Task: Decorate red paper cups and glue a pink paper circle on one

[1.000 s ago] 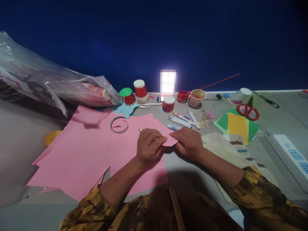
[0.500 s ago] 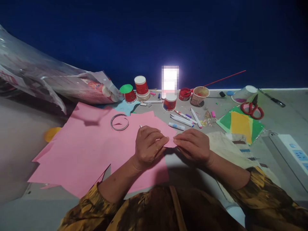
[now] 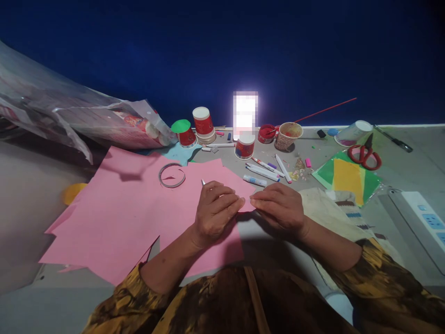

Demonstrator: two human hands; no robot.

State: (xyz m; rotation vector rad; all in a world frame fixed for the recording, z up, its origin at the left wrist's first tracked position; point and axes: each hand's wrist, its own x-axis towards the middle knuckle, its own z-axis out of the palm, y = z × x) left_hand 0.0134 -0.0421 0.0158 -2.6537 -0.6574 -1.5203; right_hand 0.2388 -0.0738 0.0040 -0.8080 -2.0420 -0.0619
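Observation:
Close together in front of my body, both hands pinch a small pink paper piece (image 3: 247, 207). My left hand (image 3: 216, 211) is closed on its left side, and my right hand (image 3: 281, 208) is closed on its right side. A narrow pointed tip (image 3: 203, 182) sticks up behind my left fingers; what it belongs to is hidden. Large pink sheets (image 3: 114, 218) spread over the table under and left of my left hand. A grey ring (image 3: 160, 176) lies on them. Just beyond my right fingers is a glue stick (image 3: 255, 180).
Several markers (image 3: 262, 172) lie beyond the hands. Red paper cups (image 3: 244, 149), a patterned cup (image 3: 288, 137) and a bright light (image 3: 245, 113) stand at the back. Red-handled scissors (image 3: 364, 157) rest by green and yellow sheets (image 3: 348, 181). A power strip (image 3: 429, 218) is at right, a plastic bag (image 3: 86, 111) at left.
The hands stay almost in place, still pinching the pink paper, which shows slightly less between them. The whole view has shifted a little.

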